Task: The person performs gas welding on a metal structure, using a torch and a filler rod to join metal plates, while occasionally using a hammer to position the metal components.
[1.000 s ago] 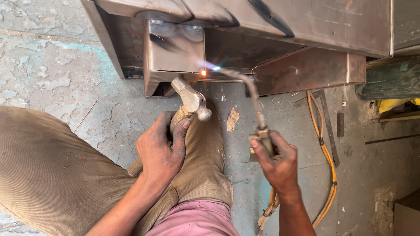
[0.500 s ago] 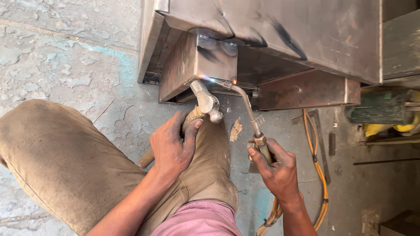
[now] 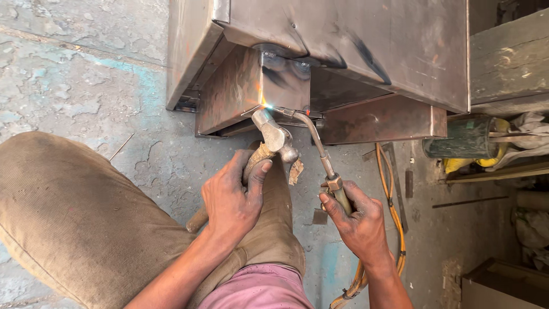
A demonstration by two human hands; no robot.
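My left hand (image 3: 233, 197) grips the wooden handle of a hammer (image 3: 273, 136), whose steel head rests against the lower edge of a small sheet-metal box (image 3: 246, 91). My right hand (image 3: 359, 220) holds a gas torch (image 3: 320, 151) by its brass grip. The torch's curved tube reaches up to the same edge, where a small bright flame burns right beside the hammer head. The small box is joined to a larger sheet-metal body (image 3: 366, 46) above it. Both hands sit over my bent legs in tan trousers (image 3: 80, 223).
An orange hose (image 3: 394, 217) runs from the torch down along the concrete floor (image 3: 74, 74). A flat metal plate (image 3: 383, 117) sticks out under the big body at right. A dark green cylinder (image 3: 463, 137), wooden planks and a box corner lie at the right.
The view has shifted so the metal body sits further right. The hammer head has moved up to the box's lower edge, and the torch flame now burns right beside it.
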